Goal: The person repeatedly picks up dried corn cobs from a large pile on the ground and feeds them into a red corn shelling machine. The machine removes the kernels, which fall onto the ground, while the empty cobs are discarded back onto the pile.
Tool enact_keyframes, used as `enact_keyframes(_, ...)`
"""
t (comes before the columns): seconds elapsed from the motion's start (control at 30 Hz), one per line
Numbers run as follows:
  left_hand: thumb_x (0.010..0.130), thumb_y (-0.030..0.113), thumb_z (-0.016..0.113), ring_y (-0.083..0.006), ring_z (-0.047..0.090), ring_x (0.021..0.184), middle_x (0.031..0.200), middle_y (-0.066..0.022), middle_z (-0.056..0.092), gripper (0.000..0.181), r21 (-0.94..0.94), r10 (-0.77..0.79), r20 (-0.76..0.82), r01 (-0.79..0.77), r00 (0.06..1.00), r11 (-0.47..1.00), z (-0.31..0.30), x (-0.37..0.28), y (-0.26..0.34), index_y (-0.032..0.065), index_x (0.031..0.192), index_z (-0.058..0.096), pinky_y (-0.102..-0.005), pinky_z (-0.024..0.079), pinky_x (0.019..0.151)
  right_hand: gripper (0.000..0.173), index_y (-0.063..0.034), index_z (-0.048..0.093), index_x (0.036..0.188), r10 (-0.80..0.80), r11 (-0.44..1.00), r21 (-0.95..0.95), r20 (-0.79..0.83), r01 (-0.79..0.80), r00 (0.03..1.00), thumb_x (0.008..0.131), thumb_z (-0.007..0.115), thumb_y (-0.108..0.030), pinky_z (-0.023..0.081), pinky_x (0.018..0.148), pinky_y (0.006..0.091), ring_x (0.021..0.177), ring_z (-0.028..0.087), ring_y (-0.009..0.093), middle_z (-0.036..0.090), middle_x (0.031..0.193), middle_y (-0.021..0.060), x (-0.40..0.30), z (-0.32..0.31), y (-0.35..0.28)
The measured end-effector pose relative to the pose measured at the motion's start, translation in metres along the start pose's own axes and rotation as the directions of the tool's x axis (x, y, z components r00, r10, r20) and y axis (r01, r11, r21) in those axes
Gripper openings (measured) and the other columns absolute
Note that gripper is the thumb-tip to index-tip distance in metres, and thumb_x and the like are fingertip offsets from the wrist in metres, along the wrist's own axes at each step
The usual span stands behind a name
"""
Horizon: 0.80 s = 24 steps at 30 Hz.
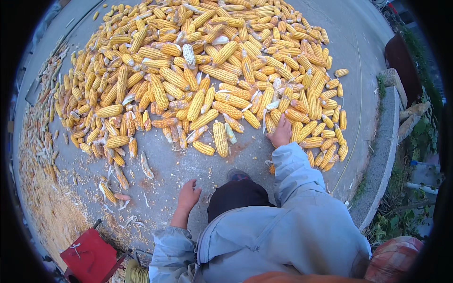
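A broad heap of yellow ears of corn point(198, 74) covers the concrete ground in front of me. My right hand point(281, 132) reaches to the near edge of the heap, with its fingers over some ears; whether it grips one cannot be made out. Below the heap, my left hand point(188, 194) hangs above the concrete with its fingers apart and nothing in it. Between the two hands, a single ear of corn point(221, 139) lies at the heap's front, beside a pale greenish cob point(230, 133). A whitish ear point(189, 55) rests on top, farther back.
At the lower left stands a red metal machine part point(90, 256), near a spread of loose kernels point(53, 208). Bare cobs point(46, 116) lie along the far left. A concrete curb point(384, 152) with plants behind it borders the right. Stray ears point(108, 192) and husk bits dot the ground.
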<state>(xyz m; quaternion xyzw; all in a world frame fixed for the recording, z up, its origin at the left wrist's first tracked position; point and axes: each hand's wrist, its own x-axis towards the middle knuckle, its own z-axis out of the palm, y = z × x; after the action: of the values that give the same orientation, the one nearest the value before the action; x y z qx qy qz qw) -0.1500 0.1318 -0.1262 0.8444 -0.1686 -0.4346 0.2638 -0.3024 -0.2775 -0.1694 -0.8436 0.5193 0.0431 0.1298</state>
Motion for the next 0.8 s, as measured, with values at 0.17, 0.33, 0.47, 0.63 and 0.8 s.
enact_keyframes(0.17, 0.077, 0.032, 0.066, -0.0398, 0.041, 0.119, 0.127, -0.0226, 0.045, 0.075, 0.108, 0.008, -0.089, 0.002, 0.996, 0.994, 0.032, 0.091, 0.114, 0.0057, 0.138, 0.032, -0.0486, 0.036, 0.099, 0.124, -0.0063, 0.004, 0.146, -0.048, 0.997, -0.062, 0.016, 0.049, 0.999, 0.057, 0.084, -0.036, 0.026, 0.103, 0.0528, 0.131, 0.024, 0.039, 0.019, 0.143, 0.0208, -0.004, 0.003, 0.007)
enact_keyframes(0.33, 0.078, 0.036, 0.067, -0.0384, 0.028, 0.129, 0.145, -0.0214, 0.022, 0.083, 0.241, -0.103, -0.290, 0.177, 0.951, 0.954, 0.095, 0.159, 0.193, 0.0162, 0.145, 0.021, -0.0640, 0.032, 0.092, 0.123, -0.0061, 0.000, 0.146, -0.020, 0.991, -0.131, 0.071, 0.029, 0.997, 0.059, 0.083, -0.033, 0.027, 0.102, 0.0552, 0.129, 0.025, 0.042, 0.017, 0.142, 0.0247, 0.004, 0.020, 0.015)
enact_keyframes(0.47, 0.080, 0.034, 0.065, -0.0365, 0.029, 0.128, 0.146, -0.0207, 0.020, 0.077, 0.286, -0.037, -0.347, 0.143, 0.937, 0.947, 0.101, 0.177, 0.184, 0.0198, 0.144, 0.025, -0.0600, 0.035, 0.089, 0.124, -0.0067, 0.002, 0.147, -0.120, 0.982, -0.120, 0.190, 0.144, 0.975, 0.056, 0.083, -0.031, 0.031, 0.102, 0.0506, 0.124, 0.033, 0.043, 0.025, 0.138, 0.0258, 0.007, -0.003, 0.006)
enact_keyframes(0.63, 0.078, 0.028, 0.064, -0.0362, 0.045, 0.111, 0.134, -0.0194, 0.036, 0.071, 0.261, 0.088, -0.384, 0.017, 0.919, 0.965, 0.080, 0.160, 0.140, 0.0201, 0.141, 0.032, -0.0488, 0.045, 0.080, 0.124, -0.0019, 0.002, 0.146, -0.167, 0.985, -0.002, 0.282, 0.174, 0.945, 0.053, 0.083, -0.022, 0.034, 0.102, 0.0437, 0.115, 0.041, 0.044, 0.036, 0.129, 0.0305, -0.002, -0.016, 0.000)
enact_keyframes(0.8, 0.084, 0.028, 0.055, -0.0389, 0.054, 0.101, 0.127, -0.0225, 0.041, 0.065, 0.230, 0.058, -0.269, 0.005, 0.961, 0.973, 0.090, 0.108, 0.098, 0.0256, 0.143, 0.029, -0.0507, 0.046, 0.082, 0.086, -0.0081, 0.018, 0.145, -0.311, 0.474, 0.803, 0.536, -0.360, 0.785, 0.070, 0.061, -0.003, 0.047, 0.081, 0.0322, 0.095, 0.052, 0.023, 0.046, 0.119, 0.0122, -0.036, -0.016, -0.001)
